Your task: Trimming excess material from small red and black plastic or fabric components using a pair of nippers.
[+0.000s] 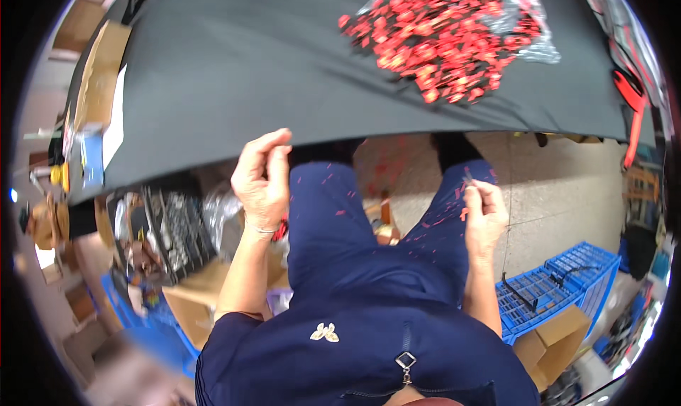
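My left hand [262,182] hovers at the near edge of the black-covered table [227,87], thumb and forefinger a little apart, with nothing visible between them. Over my right thigh, my right hand [486,218] pinches a small thin tool [468,178] whose grey tip points up; its kind is too small to make out. A bit of red shows beside that palm. On the table's far right side lies a heap of small red and black pieces [440,41], spilling from a clear plastic bag [535,48]. Short red scraps are scattered over my dark blue trousers [323,207].
A red-handled tool [633,112] lies at the table's right edge. Cardboard [103,76] and a blue box [92,158] stand at the left edge. Below right are a blue plastic crate [525,307] and an open carton [557,342]; another carton [191,314] sits below left.
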Demonstrator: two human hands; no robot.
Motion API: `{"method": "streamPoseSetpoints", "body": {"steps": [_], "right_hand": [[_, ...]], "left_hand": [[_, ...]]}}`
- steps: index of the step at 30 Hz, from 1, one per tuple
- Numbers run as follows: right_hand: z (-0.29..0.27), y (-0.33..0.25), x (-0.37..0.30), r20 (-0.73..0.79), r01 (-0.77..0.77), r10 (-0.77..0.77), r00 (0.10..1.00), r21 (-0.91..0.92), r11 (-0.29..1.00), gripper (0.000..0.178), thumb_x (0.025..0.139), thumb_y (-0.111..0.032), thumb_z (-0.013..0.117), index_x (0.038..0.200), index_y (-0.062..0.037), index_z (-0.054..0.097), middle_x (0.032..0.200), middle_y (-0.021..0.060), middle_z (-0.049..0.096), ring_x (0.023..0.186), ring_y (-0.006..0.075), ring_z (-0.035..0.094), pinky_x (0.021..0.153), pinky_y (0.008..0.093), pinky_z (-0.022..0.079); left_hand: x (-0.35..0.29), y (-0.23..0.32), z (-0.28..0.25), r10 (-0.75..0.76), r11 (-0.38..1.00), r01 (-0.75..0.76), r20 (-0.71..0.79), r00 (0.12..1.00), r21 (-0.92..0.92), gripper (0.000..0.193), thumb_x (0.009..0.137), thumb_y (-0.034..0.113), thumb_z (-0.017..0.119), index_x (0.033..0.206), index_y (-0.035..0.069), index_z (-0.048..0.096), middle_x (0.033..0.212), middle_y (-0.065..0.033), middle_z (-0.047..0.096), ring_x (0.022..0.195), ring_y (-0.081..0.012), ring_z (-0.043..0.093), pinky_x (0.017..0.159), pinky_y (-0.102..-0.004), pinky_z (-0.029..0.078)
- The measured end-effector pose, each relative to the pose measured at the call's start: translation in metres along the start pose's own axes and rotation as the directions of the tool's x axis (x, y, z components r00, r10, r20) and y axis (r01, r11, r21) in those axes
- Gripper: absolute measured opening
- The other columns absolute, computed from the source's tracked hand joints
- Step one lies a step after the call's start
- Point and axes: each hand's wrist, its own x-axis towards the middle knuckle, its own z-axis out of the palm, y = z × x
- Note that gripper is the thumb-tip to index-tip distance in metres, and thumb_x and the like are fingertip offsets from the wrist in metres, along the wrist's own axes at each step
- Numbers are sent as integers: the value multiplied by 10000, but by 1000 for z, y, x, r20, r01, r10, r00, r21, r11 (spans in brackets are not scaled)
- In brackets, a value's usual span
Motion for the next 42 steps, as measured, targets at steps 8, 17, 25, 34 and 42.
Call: {"method": "streamPoseSetpoints", "body": {"steps": [8,17,25,34,42], "right_hand": [[-9,-9,0,-52,58,-57,997,22,998,105,809,-39,646,903,-21,603,732,-39,566,612,3,467,538,151,377],[-15,-6,4,-72,31,-28,997,43,999,104,817,-40,635,915,-22,604,757,-25,574,662,28,500,598,174,413],[-7,-8,11,-49,45,-42,998,63,997,117,811,-49,650,914,-20,605,741,-17,585,633,24,499,569,170,408],[-6,-5,17,-55,-11,15,998,77,997,113,818,-45,639,921,-13,605,783,-15,588,668,27,504,605,169,420],[2,-5,17,0,-25,25,1000,58,998,113,829,-49,632,930,-9,599,808,-5,596,698,37,517,641,177,429]], "left_hand": [[104,-8,136,477,627,-716,575,665,307,247,747,8,582,981,76,618,991,-82,616,945,-281,553,810,-347,460],[116,-22,138,416,742,-603,505,756,293,173,767,46,618,939,49,613,907,-93,605,853,-277,577,760,-348,472],[117,-24,124,401,816,-538,464,790,211,189,729,8,643,911,51,622,904,-105,579,845,-256,576,690,-341,488],[105,-23,94,-1,999,-11,327,945,34,472,697,-56,696,1134,25,538,1232,-77,395,1109,-194,497,935,-335,469],[117,-24,85,-40,840,-144,324,945,523,136,722,153,674,825,64,665,861,-119,615,822,-267,594,729,-370,468]]}}
